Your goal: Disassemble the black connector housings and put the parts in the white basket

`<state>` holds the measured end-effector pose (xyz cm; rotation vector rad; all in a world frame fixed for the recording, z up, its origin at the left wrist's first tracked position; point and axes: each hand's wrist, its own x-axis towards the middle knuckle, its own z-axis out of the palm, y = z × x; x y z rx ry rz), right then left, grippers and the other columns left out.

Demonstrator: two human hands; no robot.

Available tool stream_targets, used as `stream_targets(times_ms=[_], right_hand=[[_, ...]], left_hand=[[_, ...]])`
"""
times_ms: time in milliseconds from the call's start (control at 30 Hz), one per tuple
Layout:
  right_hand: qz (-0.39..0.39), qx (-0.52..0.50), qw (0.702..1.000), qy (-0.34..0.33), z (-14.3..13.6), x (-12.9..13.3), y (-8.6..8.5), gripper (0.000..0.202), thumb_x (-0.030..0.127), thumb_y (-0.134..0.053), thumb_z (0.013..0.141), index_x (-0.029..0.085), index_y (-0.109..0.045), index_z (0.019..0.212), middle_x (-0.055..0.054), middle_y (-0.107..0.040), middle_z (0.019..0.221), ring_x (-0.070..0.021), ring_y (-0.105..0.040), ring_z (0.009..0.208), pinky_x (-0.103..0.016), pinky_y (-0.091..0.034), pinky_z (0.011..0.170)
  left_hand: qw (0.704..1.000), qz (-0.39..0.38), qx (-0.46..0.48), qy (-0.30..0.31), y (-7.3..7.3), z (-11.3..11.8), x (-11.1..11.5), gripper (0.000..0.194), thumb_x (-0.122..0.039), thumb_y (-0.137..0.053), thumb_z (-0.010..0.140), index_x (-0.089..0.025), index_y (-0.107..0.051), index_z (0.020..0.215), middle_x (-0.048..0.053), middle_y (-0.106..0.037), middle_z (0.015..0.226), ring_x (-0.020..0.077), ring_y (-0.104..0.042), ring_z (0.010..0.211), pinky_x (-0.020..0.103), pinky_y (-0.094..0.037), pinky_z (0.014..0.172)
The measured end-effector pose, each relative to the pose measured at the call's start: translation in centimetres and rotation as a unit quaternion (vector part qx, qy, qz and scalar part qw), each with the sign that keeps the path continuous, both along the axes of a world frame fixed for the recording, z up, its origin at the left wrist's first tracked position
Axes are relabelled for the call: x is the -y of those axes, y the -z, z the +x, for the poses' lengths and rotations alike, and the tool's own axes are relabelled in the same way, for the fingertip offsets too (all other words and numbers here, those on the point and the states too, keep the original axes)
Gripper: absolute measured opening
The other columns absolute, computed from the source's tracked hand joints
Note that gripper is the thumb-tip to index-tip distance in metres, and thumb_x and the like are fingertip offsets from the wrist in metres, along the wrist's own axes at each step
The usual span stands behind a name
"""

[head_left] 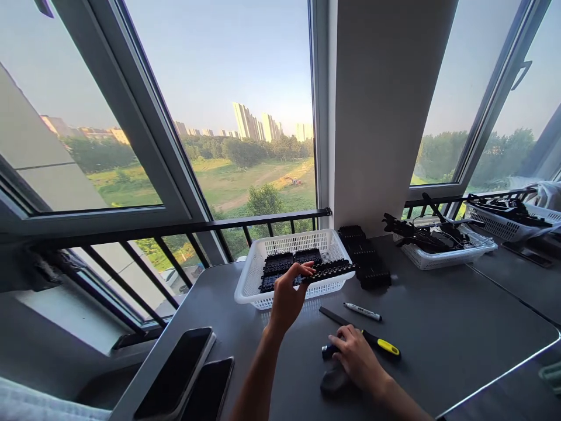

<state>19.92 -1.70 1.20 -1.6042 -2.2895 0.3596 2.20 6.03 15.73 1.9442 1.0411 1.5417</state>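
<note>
A: What do we list for the hands?

B: Left hand [289, 293]: thumb and fingers closed on a ridged black strip [332, 270], over the near right rim of a white lattice plastic basket [249, 287]. Right hand [357, 354]: fingers bent, partly open, over a small dark object [326, 351].

A: Hard to make out?

B: The right hand's grip, we cannot tell; the dark object is mostly covered. Black ridged pieces [278, 263] in the basket, partly behind the left hand.

A: Surface and room?

B: Smooth grey table [451, 333], marker [363, 311], yellow-and-black handle [381, 344], black railing [272, 219], tall window [245, 64].
</note>
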Motion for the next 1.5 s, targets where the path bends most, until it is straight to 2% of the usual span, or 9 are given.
stream_targets(times_ms=[200, 367, 533, 700, 800, 900, 1267, 1367, 1500], right_hand=[[-0.027, 0.034, 0.986, 0.160, 4.6, -0.3, 1.1, 0.051, 0.015, -0.055, 0.083, 0.021, -0.056, 0.133, -0.013, -0.060, 0.126, -0.0330, -0.052, 0.119, -0.044, -0.041, 0.097], [-0.090, -0.014, 0.984, 0.152, 6.4, -0.7, 1.8, 0.037, 0.011, -0.046, 0.083, 0.019, -0.064, 0.115, -0.011, -0.064, 0.116, -0.0260, -0.059, 0.108, -0.036, -0.043, 0.093], [-0.161, -0.179, 0.966, 0.099, 7.7, 1.1, 0.0, 0.022, 0.022, -0.049, 0.084, 0.020, -0.066, 0.098, -0.007, -0.067, 0.101, -0.0235, -0.062, 0.097, -0.032, -0.046, 0.085], [-0.254, -0.495, 0.821, 0.125, 8.1, 3.3, -3.4, 0.039, 0.058, -0.055, 0.084, 0.020, -0.059, 0.093, 0.003, -0.051, 0.065, -0.0106, -0.045, 0.050, -0.021, -0.034, 0.041], [-0.186, -0.604, 0.765, 0.124, 7.8, 2.6, -6.7, 0.041, 0.060, -0.061, 0.081, 0.020, -0.057, 0.087, 0.005, -0.043, 0.063, -0.0073, -0.035, 0.045, -0.020, -0.032, 0.038], [-0.096, -0.667, 0.733, 0.089, 7.3, 0.3, -9.9, 0.037, 0.056, -0.064, 0.081, 0.021, -0.057, 0.090, 0.002, -0.049, 0.070, -0.0092, -0.044, 0.052, -0.023, -0.043, 0.047], [-0.149, -0.651, 0.741, 0.070, 1.1, -7.1, -14.0, 0.045, 0.054, -0.075, 0.070, 0.019, -0.060, 0.094, 0.007, -0.045, 0.065, -0.0031, -0.033, 0.042, -0.016, -0.036, 0.034], [-0.147, -0.637, 0.756, 0.043, 0.6, -7.7, -14.7, 0.047, 0.047, -0.079, 0.066, 0.018, -0.063, 0.098, 0.007, -0.046, 0.065, -0.0033, -0.034, 0.042, -0.017, -0.035, 0.034], [-0.106, -0.624, 0.772, 0.061, 0.6, -8.4, -14.8, 0.050, 0.047, -0.076, 0.068, 0.017, -0.064, 0.107, 0.005, -0.053, 0.069, -0.0044, -0.037, 0.041, -0.019, -0.034, 0.035]], left_hand=[[1.000, 0.001, 0.005, 0.000, 0.0, -0.2, -0.2, 0.013, -0.009, -0.052, 0.073, -0.022, -0.049, 0.075, 0.004, -0.072, 0.089, 0.0239, -0.065, 0.109, 0.040, -0.049, 0.093], [1.000, 0.010, 0.007, -0.008, -0.1, -0.3, -0.1, 0.014, -0.008, -0.051, 0.072, -0.022, -0.049, 0.074, 0.003, -0.072, 0.088, 0.0242, -0.065, 0.108, 0.041, -0.049, 0.092], [0.998, 0.036, 0.043, -0.039, 0.4, -0.7, -0.5, 0.014, -0.008, -0.054, 0.073, -0.021, -0.052, 0.076, 0.003, -0.071, 0.089, 0.0245, -0.065, 0.110, 0.043, -0.048, 0.095], [0.982, 0.084, 0.149, -0.080, 1.2, -1.0, -1.2, 0.021, -0.003, -0.053, 0.069, -0.021, -0.053, 0.080, 0.001, -0.070, 0.089, 0.0241, -0.064, 0.112, 0.047, -0.047, 0.099], [0.979, 0.100, 0.161, -0.079, 1.6, -1.1, -1.3, 0.024, 0.000, -0.053, 0.068, -0.021, -0.052, 0.080, 0.001, -0.070, 0.091, 0.0244, -0.063, 0.113, 0.049, -0.046, 0.100], [0.981, 0.119, 0.137, -0.069, 1.8, -0.9, -1.3, 0.025, 0.001, -0.054, 0.068, -0.021, -0.052, 0.080, 0.002, -0.070, 0.094, 0.0253, -0.061, 0.116, 0.049, -0.048, 0.098], [0.989, 0.129, 0.074, -0.025, 1.5, -1.1, -1.3, 0.018, -0.004, -0.060, 0.075, -0.021, -0.052, 0.073, 0.003, -0.069, 0.098, 0.0249, -0.061, 0.116, 0.046, -0.050, 0.097], [0.986, 0.115, 0.111, -0.052, 1.1, -1.0, -1.2, 0.013, -0.016, -0.068, 0.075, -0.020, -0.056, 0.073, 0.006, -0.062, 0.119, 0.0269, -0.055, 0.123, 0.045, -0.049, 0.099], [0.966, -0.021, 0.255, -0.037, 0.5, -1.3, -1.2, 0.039, -0.037, -0.071, 0.076, -0.025, -0.056, 0.110, 0.010, -0.055, 0.132, 0.0223, -0.065, 0.104, 0.033, -0.056, 0.079]])
